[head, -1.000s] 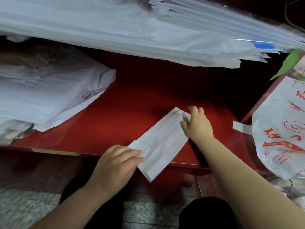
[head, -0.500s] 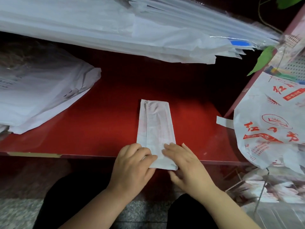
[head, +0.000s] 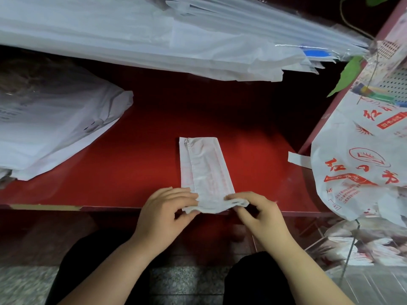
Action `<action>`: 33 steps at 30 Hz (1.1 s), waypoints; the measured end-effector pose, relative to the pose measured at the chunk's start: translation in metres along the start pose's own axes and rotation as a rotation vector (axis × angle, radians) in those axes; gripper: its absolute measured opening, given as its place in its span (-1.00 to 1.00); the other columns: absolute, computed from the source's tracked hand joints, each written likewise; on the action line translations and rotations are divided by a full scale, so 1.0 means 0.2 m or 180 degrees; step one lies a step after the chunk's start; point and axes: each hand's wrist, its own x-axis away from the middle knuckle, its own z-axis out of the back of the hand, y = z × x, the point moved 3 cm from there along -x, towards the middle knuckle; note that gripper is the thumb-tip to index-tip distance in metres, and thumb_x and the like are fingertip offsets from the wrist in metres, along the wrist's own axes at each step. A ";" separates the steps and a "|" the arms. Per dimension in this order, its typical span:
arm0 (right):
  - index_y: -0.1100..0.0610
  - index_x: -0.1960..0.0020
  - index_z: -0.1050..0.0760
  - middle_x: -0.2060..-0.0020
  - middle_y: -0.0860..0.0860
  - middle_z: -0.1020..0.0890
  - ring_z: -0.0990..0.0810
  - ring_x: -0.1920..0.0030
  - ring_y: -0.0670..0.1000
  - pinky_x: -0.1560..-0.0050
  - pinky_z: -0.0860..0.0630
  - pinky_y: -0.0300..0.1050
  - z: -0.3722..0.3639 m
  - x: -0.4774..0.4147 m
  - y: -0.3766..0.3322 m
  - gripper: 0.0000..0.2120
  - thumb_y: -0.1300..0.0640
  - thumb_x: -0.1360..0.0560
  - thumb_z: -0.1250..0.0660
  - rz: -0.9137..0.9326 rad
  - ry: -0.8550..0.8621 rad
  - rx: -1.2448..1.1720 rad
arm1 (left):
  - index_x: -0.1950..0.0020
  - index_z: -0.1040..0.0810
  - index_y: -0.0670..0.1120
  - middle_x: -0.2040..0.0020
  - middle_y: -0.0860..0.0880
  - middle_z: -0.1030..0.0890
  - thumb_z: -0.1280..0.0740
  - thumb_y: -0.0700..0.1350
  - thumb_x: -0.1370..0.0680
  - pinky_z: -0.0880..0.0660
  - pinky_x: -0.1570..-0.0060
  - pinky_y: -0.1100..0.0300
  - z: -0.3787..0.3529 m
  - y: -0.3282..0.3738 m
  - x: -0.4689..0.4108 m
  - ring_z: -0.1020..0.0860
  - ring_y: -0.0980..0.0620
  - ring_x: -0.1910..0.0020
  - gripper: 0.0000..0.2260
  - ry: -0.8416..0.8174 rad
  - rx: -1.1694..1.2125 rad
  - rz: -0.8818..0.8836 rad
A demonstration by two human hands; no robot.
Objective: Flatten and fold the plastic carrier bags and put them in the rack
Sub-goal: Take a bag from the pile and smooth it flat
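Note:
A white plastic carrier bag [head: 204, 166], folded into a narrow strip with faint red print, lies lengthwise on the red shelf [head: 141, 155], pointing away from me. Its near end is lifted and curled up at the shelf's front edge. My left hand [head: 167, 208] pinches the left corner of that near end. My right hand [head: 257, 210] pinches the right corner between thumb and fingers. The far end of the strip lies flat on the shelf.
A stack of white bags [head: 55, 128] sits on the shelf at the left. Long flat bags [head: 154, 36] overhang from above. At the right hangs a white bag with red print [head: 361, 164]; below it a wire rack [head: 352, 243] holds folded bags. A green leaf [head: 345, 75] hangs nearby.
The strip was turned from a diagonal to pointing straight away from me. Both hands came to its near end, and now that end is lifted and curling up off the shelf.

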 end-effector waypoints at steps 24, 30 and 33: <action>0.14 -0.20 -0.50 -0.30 0.11 -0.41 -0.42 -0.15 0.10 -0.11 -0.33 -0.07 -0.06 -0.10 -0.06 -0.59 0.33 -0.36 -0.32 -0.0046 0.0409 0.1143 | -0.11 -0.59 -0.09 -0.13 -0.07 -0.61 -0.09 -0.06 -0.51 -0.30 -0.25 0.03 -0.08 0.01 -0.07 -0.50 -0.07 -0.21 -0.66 -0.0072 -0.1193 -0.0478; 0.16 -0.07 -0.57 -0.10 0.08 -0.62 -0.57 -0.14 0.17 -0.05 -0.52 0.18 -0.06 -0.04 -0.02 -0.57 -0.12 -0.50 -0.11 0.0701 -0.0254 0.1917 | -0.22 -0.51 -0.06 -0.17 -0.05 -0.59 -0.10 0.25 -0.48 -0.22 -0.24 0.14 -0.05 0.00 -0.01 -0.57 0.02 -0.15 -0.49 -0.0856 -0.1505 -0.0851; 0.12 -0.18 -0.46 -0.16 0.07 -0.58 -0.53 -0.15 0.11 -0.11 -0.46 0.08 -0.03 0.01 0.02 -0.43 -0.28 -0.41 -0.13 0.0811 -0.0610 0.2077 | -0.18 -0.50 -0.09 -0.13 -0.08 -0.61 -0.55 -0.07 -0.25 -0.23 -0.22 0.13 -0.05 -0.04 0.03 -0.56 -0.01 -0.13 -0.46 -0.0561 -0.1220 -0.0912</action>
